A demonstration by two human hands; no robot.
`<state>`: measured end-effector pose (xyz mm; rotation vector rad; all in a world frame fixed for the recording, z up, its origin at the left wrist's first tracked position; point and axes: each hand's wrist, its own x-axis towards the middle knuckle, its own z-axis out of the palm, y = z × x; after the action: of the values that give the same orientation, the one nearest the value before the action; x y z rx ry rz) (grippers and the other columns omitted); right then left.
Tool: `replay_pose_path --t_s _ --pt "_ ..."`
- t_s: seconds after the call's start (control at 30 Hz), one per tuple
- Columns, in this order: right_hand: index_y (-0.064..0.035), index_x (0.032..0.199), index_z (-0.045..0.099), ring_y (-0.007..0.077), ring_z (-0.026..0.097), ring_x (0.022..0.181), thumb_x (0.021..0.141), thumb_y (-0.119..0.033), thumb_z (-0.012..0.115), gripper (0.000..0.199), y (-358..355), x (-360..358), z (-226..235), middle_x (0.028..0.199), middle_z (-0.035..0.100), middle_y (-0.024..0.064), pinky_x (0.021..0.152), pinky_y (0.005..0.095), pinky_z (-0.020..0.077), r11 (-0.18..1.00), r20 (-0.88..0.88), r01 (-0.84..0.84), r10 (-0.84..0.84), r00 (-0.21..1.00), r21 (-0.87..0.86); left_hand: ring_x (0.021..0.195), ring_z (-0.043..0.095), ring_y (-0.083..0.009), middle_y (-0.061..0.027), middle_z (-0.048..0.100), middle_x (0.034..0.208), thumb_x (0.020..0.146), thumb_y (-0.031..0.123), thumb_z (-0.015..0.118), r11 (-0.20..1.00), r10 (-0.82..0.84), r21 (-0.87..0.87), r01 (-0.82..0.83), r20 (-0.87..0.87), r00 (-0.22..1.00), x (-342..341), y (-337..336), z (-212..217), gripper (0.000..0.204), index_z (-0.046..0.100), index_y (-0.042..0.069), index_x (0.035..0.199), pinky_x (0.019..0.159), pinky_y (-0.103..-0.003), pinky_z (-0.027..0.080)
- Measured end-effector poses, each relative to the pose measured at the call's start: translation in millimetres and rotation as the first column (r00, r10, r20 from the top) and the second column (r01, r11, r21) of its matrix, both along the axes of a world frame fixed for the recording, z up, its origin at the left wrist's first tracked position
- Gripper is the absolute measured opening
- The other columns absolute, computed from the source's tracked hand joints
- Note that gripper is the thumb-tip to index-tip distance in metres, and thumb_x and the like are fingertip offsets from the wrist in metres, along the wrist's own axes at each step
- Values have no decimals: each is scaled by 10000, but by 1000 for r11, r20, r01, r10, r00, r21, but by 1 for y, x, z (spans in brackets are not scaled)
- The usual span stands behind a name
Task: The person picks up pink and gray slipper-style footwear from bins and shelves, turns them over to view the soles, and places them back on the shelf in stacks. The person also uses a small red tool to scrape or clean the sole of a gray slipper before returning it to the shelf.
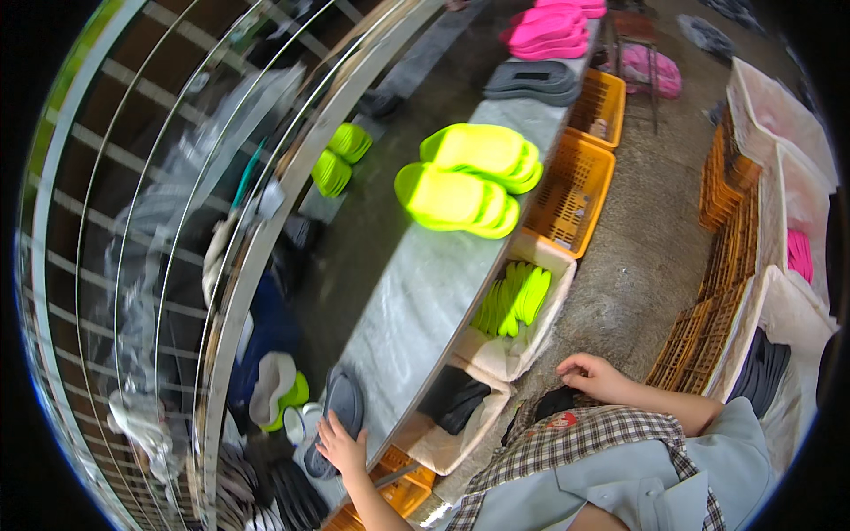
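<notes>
At the near end of the long grey bench, my left hand (343,445) rests with spread fingers on a pair of dark grey slippers (343,398). My right hand (591,376) hangs loosely bent in front of the checked apron (611,425), with nothing visible in it. Just below its fingers is a black item (555,404), too unclear to name. Farther along the bench (398,305) lie stacks of neon yellow slippers (465,181). Beyond these are dark grey slippers (531,81) and pink ones (547,34).
Orange crates (571,199) line the bench's right side, beside a lined box of neon yellow slippers (513,299) and another with black pieces (460,409). A wire rack (257,239) curves along the left. Brown crates (708,310) and lined bins (801,199) stand on the right.
</notes>
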<state>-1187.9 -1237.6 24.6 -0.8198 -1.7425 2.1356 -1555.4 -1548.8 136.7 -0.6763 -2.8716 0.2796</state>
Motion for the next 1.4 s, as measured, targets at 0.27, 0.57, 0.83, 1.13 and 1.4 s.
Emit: replay_pose_path --t_s 0.27,0.57,0.83,1.13,1.4 --pt "-1 891 579 89 562 607 946 -171 525 186 102 61 3 673 599 29 592 218 449 958 176 222 -191 966 -181 1153 503 -360 -182 555 1227 762 107 692 687 -656 414 596 3 755 77 205 13 492 529 39 1221 968 -419 407" --pt "-22 908 595 124 555 697 909 -142 544 130 236 21 26 825 579 60 627 264 457 822 -135 516 -498 856 241 715 633 -265 -62 664 800 787 197 683 278 -958 587 760 225 177 141 364 -27 102 659 98 784 604 -371 495" --pt "-48 990 603 292 544 1025 813 -119 594 191 414 -48 105 1014 605 104 932 393 403 457 -180 345 -366 913 820 487 514 -278 -88 493 556 783 217 708 310 -948 691 653 275 159 126 441 -74 356 487 85 537 452 -385 395" --pt "-48 1061 612 312 546 1029 771 -135 610 303 592 -133 124 1051 597 150 891 388 442 417 -174 354 -411 895 837 470 467 -274 -93 462 560 787 147 719 553 -826 722 417 410 386 129 463 -90 355 464 61 556 444 -374 352" --pt "-36 1028 631 356 578 1002 765 -163 613 293 667 -294 126 1044 633 183 878 406 457 367 -121 31 225 967 930 521 539 -295 -105 541 608 825 231 677 758 -545 633 157 482 687 196 517 -102 318 544 60 592 470 -388 403"
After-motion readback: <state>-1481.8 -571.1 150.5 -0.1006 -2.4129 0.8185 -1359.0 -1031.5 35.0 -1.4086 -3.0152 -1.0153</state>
